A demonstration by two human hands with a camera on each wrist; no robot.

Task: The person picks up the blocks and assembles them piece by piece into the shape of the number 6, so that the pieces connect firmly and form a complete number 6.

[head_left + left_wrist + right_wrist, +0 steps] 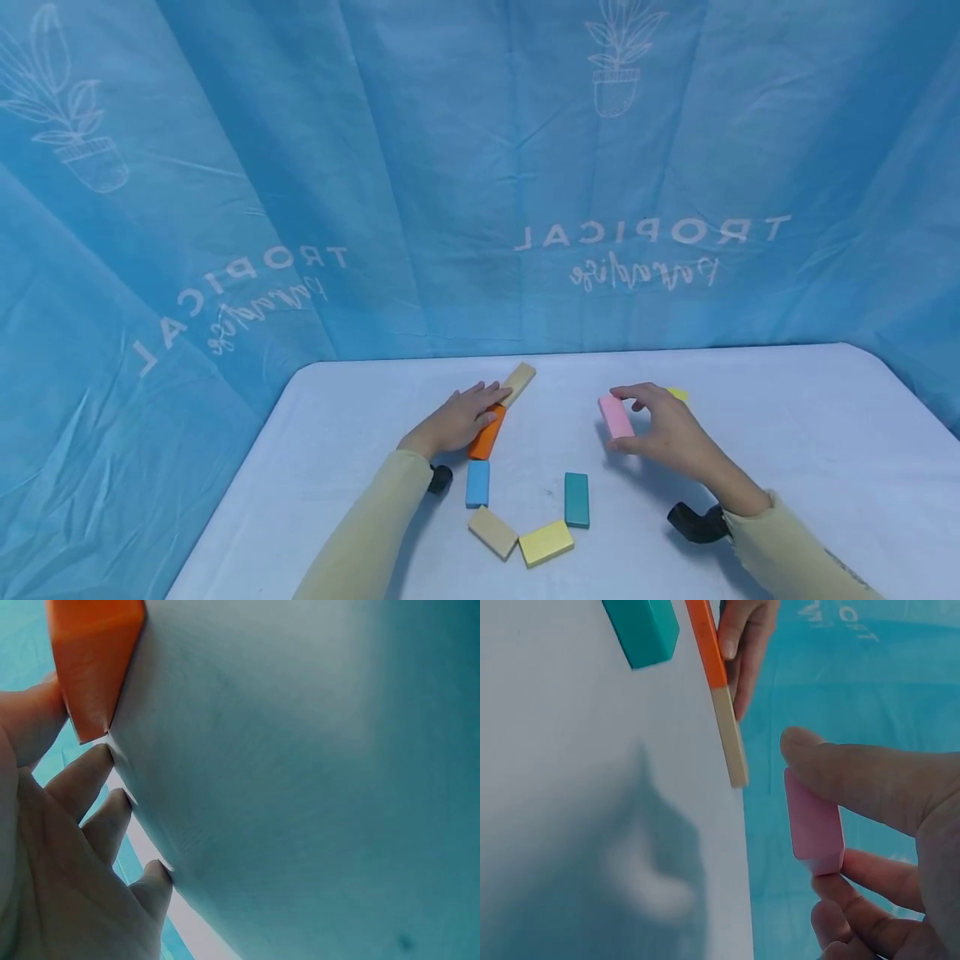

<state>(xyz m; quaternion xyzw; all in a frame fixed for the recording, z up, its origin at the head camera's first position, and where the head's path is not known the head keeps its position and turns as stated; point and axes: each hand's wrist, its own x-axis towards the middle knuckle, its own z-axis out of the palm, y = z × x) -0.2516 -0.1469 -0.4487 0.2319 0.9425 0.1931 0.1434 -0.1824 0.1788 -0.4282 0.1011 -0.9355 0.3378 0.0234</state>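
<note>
Seven rectangular blocks can be counted with certainty: two in bare wood, the far pale block (521,381) and the near pale block (493,533), plus one orange block (487,435), one light blue block (477,484), one yellow block (546,544), one teal block (577,500) and one pink block (616,417). One more yellow piece (678,393) is mostly hidden behind the right hand (667,429). With the left hand (456,421), that makes two hands, along with two cream sleeves (371,521) and two black wrist attachments (697,523). There is one white tabletop (787,425), and the blue fabric (450,167) bears two "TROPICAL Paradise" prints (649,232) and two line-drawn potted plants (617,87).
</note>
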